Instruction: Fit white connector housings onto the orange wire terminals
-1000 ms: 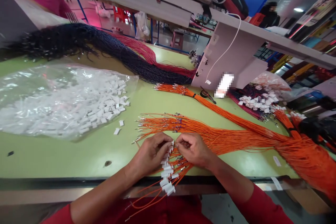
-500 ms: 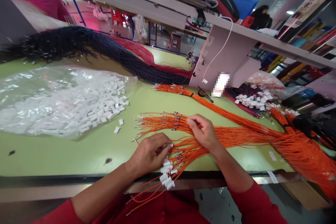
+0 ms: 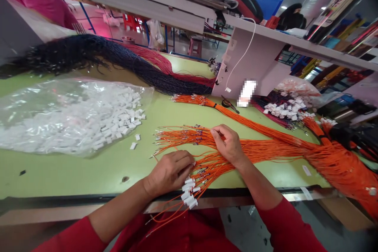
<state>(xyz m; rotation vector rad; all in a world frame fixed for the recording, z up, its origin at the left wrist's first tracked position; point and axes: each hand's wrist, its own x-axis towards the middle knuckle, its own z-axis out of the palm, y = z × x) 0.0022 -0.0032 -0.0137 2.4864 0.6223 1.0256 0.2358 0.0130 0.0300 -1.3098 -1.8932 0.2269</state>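
My left hand (image 3: 169, 172) is curled shut near the green table's front edge, gripping orange wires fitted with small white connectors (image 3: 189, 193) that hang below it over the edge. My right hand (image 3: 228, 145) rests farther out on the fan of loose orange wires (image 3: 183, 136), its fingertips pinched on one or two strands near their metal terminals. The orange bundle (image 3: 295, 147) runs off to the right. A clear plastic bag of white connector housings (image 3: 67, 116) lies at the left, with a few loose ones (image 3: 134, 141) beside it.
Dark blue (image 3: 118, 57) and red wire bundles (image 3: 165, 65) lie across the far side of the table. A second orange bundle (image 3: 236, 116), a tape roll (image 3: 226, 103), more white connectors (image 3: 283, 110) and a white post (image 3: 251, 67) under a shelf stand at the right.
My right hand left the connector by my left hand and reached out onto the loose orange wire ends. My left hand kept its grip and stayed near the table edge.
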